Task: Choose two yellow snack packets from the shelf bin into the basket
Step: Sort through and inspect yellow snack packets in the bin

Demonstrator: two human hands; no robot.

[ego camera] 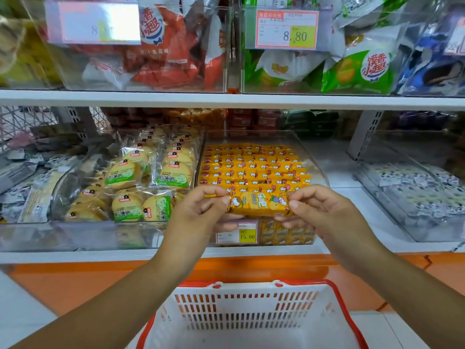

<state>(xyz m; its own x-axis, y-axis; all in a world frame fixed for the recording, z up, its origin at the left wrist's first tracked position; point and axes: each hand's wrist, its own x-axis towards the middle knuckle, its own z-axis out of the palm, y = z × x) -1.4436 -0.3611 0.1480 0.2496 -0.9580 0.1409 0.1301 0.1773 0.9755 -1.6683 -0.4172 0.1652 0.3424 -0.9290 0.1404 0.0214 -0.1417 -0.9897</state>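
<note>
The basket (337,290), at 6 o'clock from the hands, is cut off by the lower edge of the view; only its red rim, slotted white wall and part of its floor show. The left hand (198,212) covers the left end of the price tag (237,234) on the front of the shelf bin (313,157), and the small print on the tag is too blurred to read.

The yellow snack packet (259,204) is oblong and lies level, with pale lettering across its middle and small white-and-red cartoon figures towards each end. It is held in the air before the bin's front edge, between the two hands. The left fingers (214,191) pinch its 9 o'clock end, and the fingers (309,195) of the right hand (324,215) pinch its 3 o'clock end. At 12 o'clock from it, rows of like packets (251,167) fill the bin
</note>
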